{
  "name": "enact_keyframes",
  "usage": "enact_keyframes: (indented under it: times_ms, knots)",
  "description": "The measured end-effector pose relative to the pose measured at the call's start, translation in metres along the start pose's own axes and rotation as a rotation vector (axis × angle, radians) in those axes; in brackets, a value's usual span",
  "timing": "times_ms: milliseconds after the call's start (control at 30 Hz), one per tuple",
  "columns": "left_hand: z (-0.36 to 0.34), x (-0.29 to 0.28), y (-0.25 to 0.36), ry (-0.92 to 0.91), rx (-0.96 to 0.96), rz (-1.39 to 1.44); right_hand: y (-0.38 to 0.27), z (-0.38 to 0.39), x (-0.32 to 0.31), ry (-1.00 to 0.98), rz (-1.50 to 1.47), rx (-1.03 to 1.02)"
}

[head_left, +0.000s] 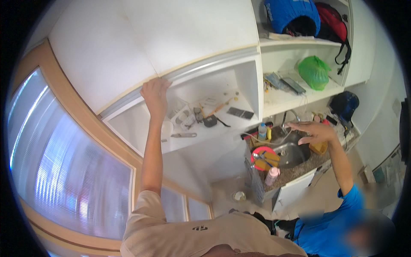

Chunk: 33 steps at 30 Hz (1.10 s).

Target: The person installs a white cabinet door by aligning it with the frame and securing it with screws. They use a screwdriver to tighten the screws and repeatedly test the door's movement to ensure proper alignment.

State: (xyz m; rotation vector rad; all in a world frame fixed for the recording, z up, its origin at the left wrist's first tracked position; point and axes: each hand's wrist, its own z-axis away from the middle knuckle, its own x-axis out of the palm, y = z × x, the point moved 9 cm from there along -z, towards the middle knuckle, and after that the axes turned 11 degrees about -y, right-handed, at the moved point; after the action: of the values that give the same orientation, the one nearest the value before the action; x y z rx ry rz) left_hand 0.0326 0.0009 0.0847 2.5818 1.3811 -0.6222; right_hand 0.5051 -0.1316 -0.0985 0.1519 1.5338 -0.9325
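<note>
My left hand (154, 96) reaches up, its fingers curled on the metal lower edge (201, 64) of a white upper cabinet door (150, 34). Below it is an open white shelf (235, 92) holding a black pouch-like item (209, 122), a dark flat item (239, 112), a metal tool (184, 134) and assorted small things. My right hand is out of view. At the right, another person in a blue T-shirt (329, 222) holds a spread hand (312, 132) over the sink area.
A frosted glass door (72, 162) with a wooden frame stands left. A counter with a steel sink (293, 156), red bowl (259, 152) and pink bottle (273, 174) is right of centre. Shelves above hold a green bag (314, 73) and a blue bag (291, 15). A cupboard door (291, 192) hangs below.
</note>
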Motion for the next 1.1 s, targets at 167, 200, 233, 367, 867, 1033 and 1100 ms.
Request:
enact_keyframes:
  times_ms: [167, 200, 233, 367, 867, 1033, 1100]
  knots:
    - [-0.004, -0.003, 0.013, 0.029, 0.034, 0.056, 0.011, -0.043, -0.041, 0.388, 0.272, 0.121]
    - [-0.001, -0.006, 0.008, 0.044, 0.031, 0.055, 0.011, -0.054, -0.052, 0.463, 0.315, 0.105]
    - [0.001, -0.009, 0.004, 0.06, 0.029, 0.052, 0.012, -0.061, -0.061, 0.527, 0.319, 0.082]
    - [0.003, -0.007, -0.001, 0.08, 0.037, 0.025, 0.014, -0.095, -0.093, 0.729, 0.384, -0.004]
    - [0.003, -0.013, 0.002, 0.037, 0.056, 0.121, -0.002, -0.172, -0.125, 1.052, 0.688, 0.053]
    - [0.0, -0.012, 0.004, 0.024, 0.062, 0.144, -0.005, -0.166, -0.129, 1.038, 0.672, 0.056]
    - [0.002, -0.011, 0.002, 0.016, 0.055, 0.168, -0.009, -0.162, -0.128, 0.999, 0.644, 0.074]
